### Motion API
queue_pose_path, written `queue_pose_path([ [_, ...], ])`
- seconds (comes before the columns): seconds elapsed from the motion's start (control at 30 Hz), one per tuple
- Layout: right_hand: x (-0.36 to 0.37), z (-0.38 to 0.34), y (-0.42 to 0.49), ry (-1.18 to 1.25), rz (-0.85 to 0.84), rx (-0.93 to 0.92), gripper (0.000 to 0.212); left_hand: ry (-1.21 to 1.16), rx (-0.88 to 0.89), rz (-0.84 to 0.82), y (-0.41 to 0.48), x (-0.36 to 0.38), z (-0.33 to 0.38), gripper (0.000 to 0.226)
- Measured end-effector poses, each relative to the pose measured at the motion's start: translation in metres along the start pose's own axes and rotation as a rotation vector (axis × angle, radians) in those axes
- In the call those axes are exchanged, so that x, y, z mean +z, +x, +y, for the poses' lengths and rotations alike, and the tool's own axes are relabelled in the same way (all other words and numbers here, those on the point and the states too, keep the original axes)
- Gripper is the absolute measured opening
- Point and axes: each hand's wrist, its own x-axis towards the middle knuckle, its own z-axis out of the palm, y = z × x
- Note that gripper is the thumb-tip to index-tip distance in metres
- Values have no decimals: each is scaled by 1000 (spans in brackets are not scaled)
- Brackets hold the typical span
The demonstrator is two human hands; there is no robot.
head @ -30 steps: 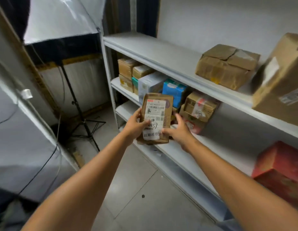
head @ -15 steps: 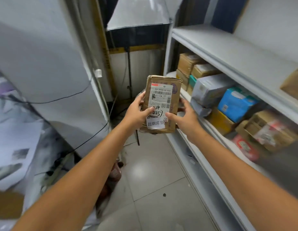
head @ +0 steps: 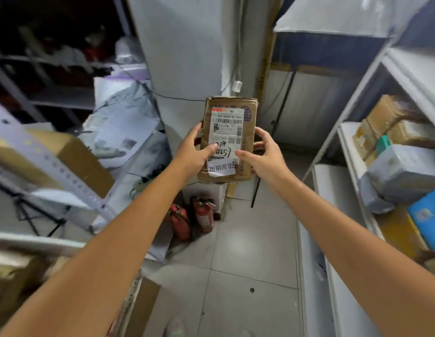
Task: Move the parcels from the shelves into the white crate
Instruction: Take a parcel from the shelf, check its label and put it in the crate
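Note:
A small brown cardboard parcel [head: 230, 110] with a white shipping label is held upright in front of me, over the aisle floor. My left hand [head: 195, 152] grips its left side, thumb across the label. My right hand [head: 262, 154] grips its right side. The white shelves [head: 348, 142] run along the right, with several more parcels on them: brown boxes [head: 386, 122], a grey wrapped parcel [head: 406, 169] and a blue one [head: 428, 215]. No white crate is in view.
Two red fire extinguishers [head: 192, 220] lie on the tiled floor ahead. On the left stands a perforated metal rack [head: 56, 166] with a cardboard box [head: 77, 156] and grey mail bags [head: 119, 132]. A white pillar [head: 185, 57] rises straight ahead. The tiled aisle [head: 248, 276] runs between both racks.
The view has swung left, away from the white shelves, which now sit at the right edge. The parcel stays held in both hands, carried out over the aisle.

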Motion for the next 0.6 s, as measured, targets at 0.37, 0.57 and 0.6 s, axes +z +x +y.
queue_pose_path([
  [0.37, 111, -45, -43, 24, -279, -90, 71, -9, -70, 300, -95, -108, -31, 69],
  [0.57, 164, -53, -81, -5, -369, -144, 68, -38, -129, 386, -150, -154, -60, 70],
  [0.6, 171, -51, -86, 2, -387, -144, 67, -40, -136, 399, -159, -158, -64, 70],
])
